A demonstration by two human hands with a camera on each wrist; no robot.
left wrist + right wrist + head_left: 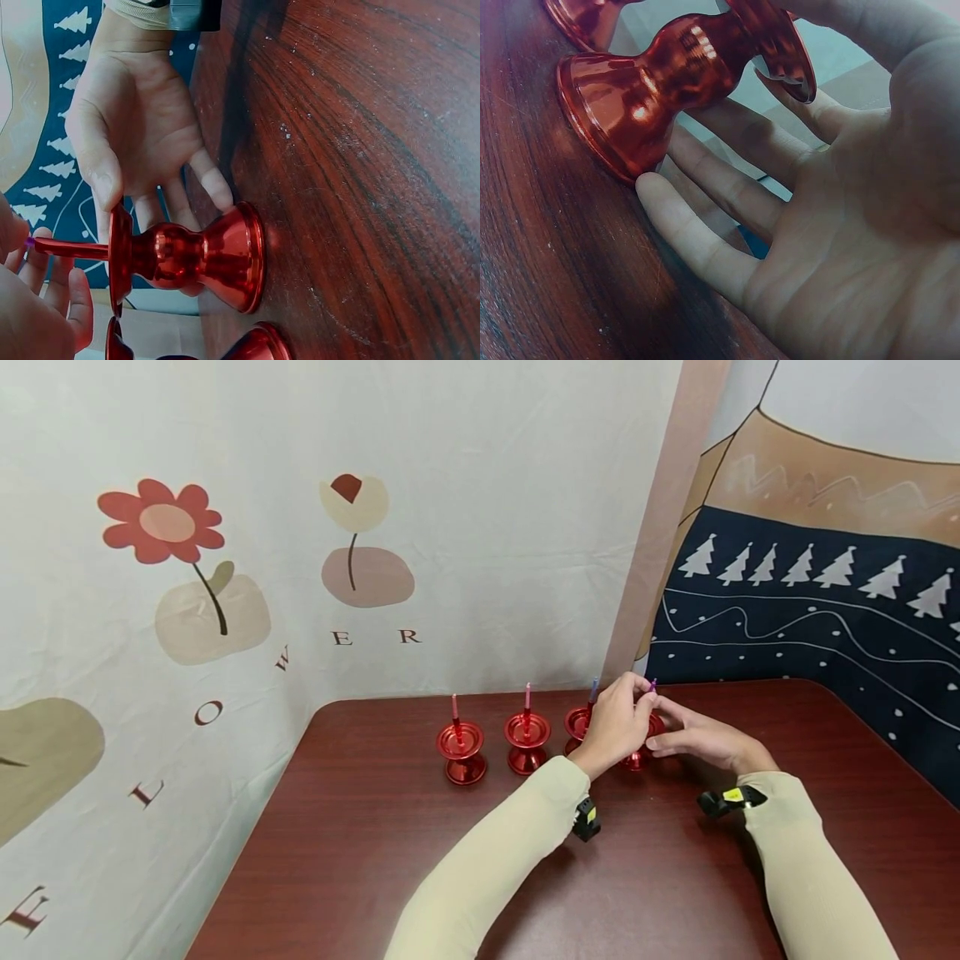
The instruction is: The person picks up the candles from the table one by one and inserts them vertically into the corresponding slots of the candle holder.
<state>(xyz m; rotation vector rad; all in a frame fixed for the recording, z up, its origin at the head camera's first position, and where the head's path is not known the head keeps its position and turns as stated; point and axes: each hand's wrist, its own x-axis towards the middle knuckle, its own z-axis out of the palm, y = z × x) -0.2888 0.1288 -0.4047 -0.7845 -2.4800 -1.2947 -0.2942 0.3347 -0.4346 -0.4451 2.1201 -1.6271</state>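
Note:
Red metallic candle holders stand in a row near the table's back edge in the head view. My left hand [618, 718] pinches a purple candle [653, 683] at the top of the rightmost holder [636, 762]. The left wrist view shows the candle's purple end [30, 241] at the fingertips, above a slim red stem [75, 250]. My right hand [701, 739] holds that same holder, its thumb on the dish rim and its fingers around the far side. In the right wrist view, the little finger [682, 221] lies beside the holder's flared base [607, 112].
Left of the hands stand a holder [526, 758] with a pink candle [527, 697] and another holder [465, 768] with a reddish candle [454, 706]. A third holder [576, 723] with a blue candle [594, 689] is partly hidden by the left hand. Printed cloth [487, 527] hangs behind the table [360, 827].

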